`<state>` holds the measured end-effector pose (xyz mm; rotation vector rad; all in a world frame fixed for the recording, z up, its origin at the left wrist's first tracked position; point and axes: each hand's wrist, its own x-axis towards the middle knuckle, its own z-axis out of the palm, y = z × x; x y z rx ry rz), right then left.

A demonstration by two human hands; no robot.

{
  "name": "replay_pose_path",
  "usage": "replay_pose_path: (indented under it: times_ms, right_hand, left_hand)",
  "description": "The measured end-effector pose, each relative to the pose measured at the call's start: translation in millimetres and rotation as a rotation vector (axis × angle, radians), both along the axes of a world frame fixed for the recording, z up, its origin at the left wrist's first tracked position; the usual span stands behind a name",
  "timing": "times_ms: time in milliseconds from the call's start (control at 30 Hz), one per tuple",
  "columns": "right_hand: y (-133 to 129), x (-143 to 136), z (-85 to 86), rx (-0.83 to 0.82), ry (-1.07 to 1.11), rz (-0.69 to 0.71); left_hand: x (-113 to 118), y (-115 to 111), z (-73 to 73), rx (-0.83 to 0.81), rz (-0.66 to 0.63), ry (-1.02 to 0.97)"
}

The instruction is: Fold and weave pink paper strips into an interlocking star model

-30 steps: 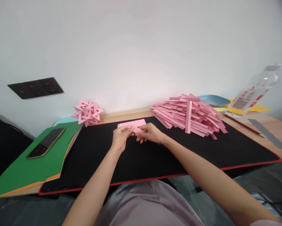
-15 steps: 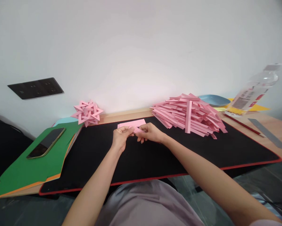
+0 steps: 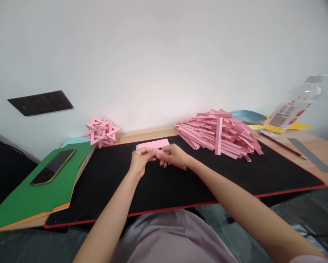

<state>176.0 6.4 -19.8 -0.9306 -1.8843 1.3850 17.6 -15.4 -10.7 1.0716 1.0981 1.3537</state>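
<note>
Between my two hands is a pink paper strip [image 3: 180, 167], its free end poking out below my right wrist. My left hand [image 3: 141, 159] pinches one end of it with thumb and fingertips. Close beside it, my right hand [image 3: 175, 155] is closed on the same strip, and the fingers hide most of the paper. Just behind the hands, flat pink paper pieces [image 3: 155, 144] lie on the black mat [image 3: 111, 186]. A big heap of folded pink strips [image 3: 208, 133] rests at the back right of the mat.
Back left stands a pink paper star [image 3: 101, 132]. Green paper sheets [image 3: 13, 199] with a phone [image 3: 53, 167] on them lie at left. On the right are a blue dish [image 3: 248, 116], a plastic bottle [image 3: 292, 106], a pencil [image 3: 284, 146] and a ruler [image 3: 310, 155].
The end of the pink strip now shows below my right hand, where it was not visible before. Both hands have stayed in nearly the same place.
</note>
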Motion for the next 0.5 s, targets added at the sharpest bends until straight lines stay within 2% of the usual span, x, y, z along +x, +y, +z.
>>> replay_pose_path:
  times_ms: [233,500]
  right_hand:
    - [-3.3,-1.6,2.6,0.044,0.032,0.010]
    - [-7.0,-0.6,9.1,0.048,0.021,0.017]
  left_hand:
    - [0.6,-1.2,-0.8,-0.012,-0.033,0.073]
    - [2.3,-1.5,-0.5,0.047,-0.080,0.109]
